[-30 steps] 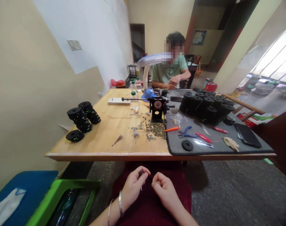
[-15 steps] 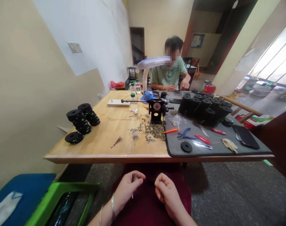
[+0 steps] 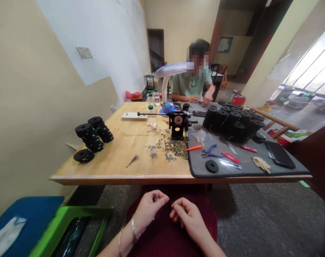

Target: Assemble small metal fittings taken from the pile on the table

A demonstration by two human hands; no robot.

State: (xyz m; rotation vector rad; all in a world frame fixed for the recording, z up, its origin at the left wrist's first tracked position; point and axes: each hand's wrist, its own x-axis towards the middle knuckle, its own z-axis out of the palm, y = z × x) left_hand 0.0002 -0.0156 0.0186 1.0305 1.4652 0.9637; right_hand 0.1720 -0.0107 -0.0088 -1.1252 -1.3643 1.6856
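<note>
Above my lap, in front of the table edge, my left hand [image 3: 149, 208] is closed in a pinch. A small dark piece [image 3: 154, 196] shows between its curled fingers; its kind is unclear. Just to the right, my right hand [image 3: 188, 216] is closed too, thumb against forefinger, and anything in it is too small to see. The fingertips are close together but apart. On the table beyond lie two small cone-shaped pieces with thin tips, one reddish [image 3: 132, 161] and one pale [image 3: 153, 156]. Past them is a heap of tiny metallic beads [image 3: 175, 149].
A black hand-cranked winder [image 3: 177, 125] stands mid-table. Black foam spools [image 3: 233, 123] crowd the grey mat [image 3: 197, 167], with more spools [image 3: 89, 137] at left. Blue pliers [image 3: 212, 151] and a foam ring [image 3: 212, 166] lie nearer. A co-worker [image 3: 190, 85] sits opposite behind a lamp [image 3: 171, 69].
My hands have moved slightly up and closer together, the left going right and the right going left. Across the table, the co-worker's hand has shifted left and down.
</note>
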